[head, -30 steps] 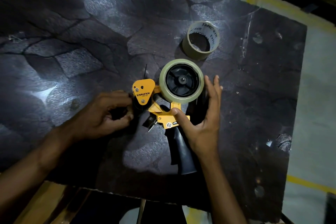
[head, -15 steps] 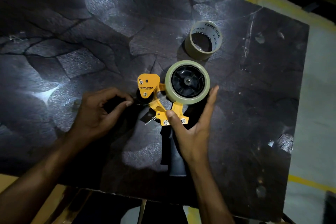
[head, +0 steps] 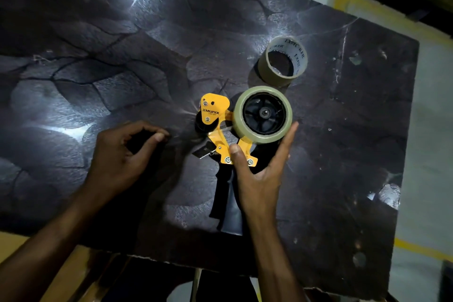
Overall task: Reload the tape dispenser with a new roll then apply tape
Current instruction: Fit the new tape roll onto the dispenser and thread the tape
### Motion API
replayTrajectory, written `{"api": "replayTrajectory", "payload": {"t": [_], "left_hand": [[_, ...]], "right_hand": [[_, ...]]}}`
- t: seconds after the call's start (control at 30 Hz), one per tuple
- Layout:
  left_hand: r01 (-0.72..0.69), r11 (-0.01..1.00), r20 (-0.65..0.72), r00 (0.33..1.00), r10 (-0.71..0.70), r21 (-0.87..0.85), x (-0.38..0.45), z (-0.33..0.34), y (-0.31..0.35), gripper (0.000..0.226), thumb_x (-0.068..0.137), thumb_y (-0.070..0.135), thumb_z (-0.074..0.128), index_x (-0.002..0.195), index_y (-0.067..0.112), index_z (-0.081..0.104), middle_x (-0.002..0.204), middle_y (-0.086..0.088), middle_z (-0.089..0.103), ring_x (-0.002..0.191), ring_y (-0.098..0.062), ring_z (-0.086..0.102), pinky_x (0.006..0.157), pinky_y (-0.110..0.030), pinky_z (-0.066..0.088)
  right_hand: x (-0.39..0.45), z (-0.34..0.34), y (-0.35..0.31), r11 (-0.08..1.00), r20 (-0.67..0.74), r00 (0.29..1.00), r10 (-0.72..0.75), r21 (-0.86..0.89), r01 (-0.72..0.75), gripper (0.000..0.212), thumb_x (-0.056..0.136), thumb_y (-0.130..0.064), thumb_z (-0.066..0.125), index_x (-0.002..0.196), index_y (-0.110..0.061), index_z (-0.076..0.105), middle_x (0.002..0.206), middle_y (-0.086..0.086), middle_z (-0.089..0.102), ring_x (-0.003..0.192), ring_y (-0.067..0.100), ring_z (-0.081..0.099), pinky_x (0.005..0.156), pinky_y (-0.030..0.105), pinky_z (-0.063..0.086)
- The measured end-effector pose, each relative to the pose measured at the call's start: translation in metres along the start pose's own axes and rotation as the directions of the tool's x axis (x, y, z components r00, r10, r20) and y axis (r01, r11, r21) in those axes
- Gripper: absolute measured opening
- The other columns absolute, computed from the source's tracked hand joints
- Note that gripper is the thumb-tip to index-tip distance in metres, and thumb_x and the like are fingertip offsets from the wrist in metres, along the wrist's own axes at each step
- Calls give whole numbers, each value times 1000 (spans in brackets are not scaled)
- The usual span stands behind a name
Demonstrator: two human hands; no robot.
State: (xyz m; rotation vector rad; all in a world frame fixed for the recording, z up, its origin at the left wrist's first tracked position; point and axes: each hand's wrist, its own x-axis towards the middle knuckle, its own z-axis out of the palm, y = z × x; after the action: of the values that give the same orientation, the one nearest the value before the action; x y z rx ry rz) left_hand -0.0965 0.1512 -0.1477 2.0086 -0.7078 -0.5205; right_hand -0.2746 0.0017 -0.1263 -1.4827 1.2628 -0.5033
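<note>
One yellow tape dispenser (head: 218,130) lies flat on the dark surface (head: 122,68), black handle pointing toward the person, loaded roll (head: 263,114) away. Right-hand grip (head: 259,174) pinches its frame; left-hand grip (head: 122,157), curled loosely, holds nothing, just left.

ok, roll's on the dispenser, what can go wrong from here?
1. The cutter blade sticks out bare between the left hand and the dispenser; threading could nick a finger.
2. The right hand only braces the frame and roll, and the handle is free, so the dispenser may slide when tape is pulled.
3. No tape end is visible, so winding direction can't be confirmed.
</note>
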Motion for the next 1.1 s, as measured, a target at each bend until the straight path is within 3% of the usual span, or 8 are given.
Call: {"api": "replayTrajectory", "payload": {"t": [0.1,0.23,0.33,0.43,0.63,0.8,1.0,1.1], "left_hand": [[-40,999,12,999,40,37,2,-2,7,15,97,26,68,108,31,76,106,14,78,98,-9,75,92,-32,59],[-249,957,-10,967,253,149,1,-5,22,32,96,27,66,127,20,69,122,7,70,113,-22,67,100,-52,53],[-446,879,218,887,408,167,8,-4,32,74,87,50,74,150,17,51,157,-1,52,143,-20,52,115,-48,42],[-480,844,351,853,386,238,19,9,30,112,76,72,79,162,15,37,170,-1,37,151,-22,45,115,-58,42],[-514,800,249,856,454,310,24,20,26,97,81,68,77,156,14,49,164,-1,47,140,-24,56,108,-52,46],[-537,769,234,844,483,347,27,22,20,91,84,66,78,154,13,53,162,-2,51,136,-27,61,99,-60,49],[-546,707,175,830,529,450,33,21,21,76,89,69,72,145,19,63,152,6,60,128,-28,66,93,-47,46],[-537,703,118,825,552,467,38,24,20,67,88,64,76,139,21,69,146,7,65,123,-28,69,92,-48,47]], "right_hand": [[-1,2,0,1000,-13,1000,-6,3,6,122,75,-63,77,166,-49,-4,179,-17,6,167,9,-1,135,54,7],[-1,2,0,999,-25,999,-33,-9,33,122,76,-64,76,166,-47,-3,179,-18,8,166,7,1,135,54,7],[-1,2,0,999,-33,999,-42,-13,42,122,76,-64,76,167,-44,-2,179,-16,9,166,8,2,135,54,8],[-2,1,1,999,-28,999,-31,-10,31,121,76,-64,76,166,-47,-2,179,-15,9,166,8,2,135,54,9],[-3,0,1,1000,-27,1000,-10,-12,9,121,75,-65,77,165,-51,-2,179,-17,9,166,8,3,135,55,11],[-3,1,-1,1000,-21,1000,-8,-5,7,121,75,-63,77,166,-49,-1,179,-16,10,167,10,4,135,54,11],[-1,-1,1,1000,-17,1000,-13,2,13,121,76,-61,78,166,-49,-1,178,-18,11,166,7,5,134,55,12],[0,-1,1,1000,-7,1000,-13,10,13,121,76,-61,79,166,-50,-1,178,-19,12,166,5,6,134,56,11]]}}
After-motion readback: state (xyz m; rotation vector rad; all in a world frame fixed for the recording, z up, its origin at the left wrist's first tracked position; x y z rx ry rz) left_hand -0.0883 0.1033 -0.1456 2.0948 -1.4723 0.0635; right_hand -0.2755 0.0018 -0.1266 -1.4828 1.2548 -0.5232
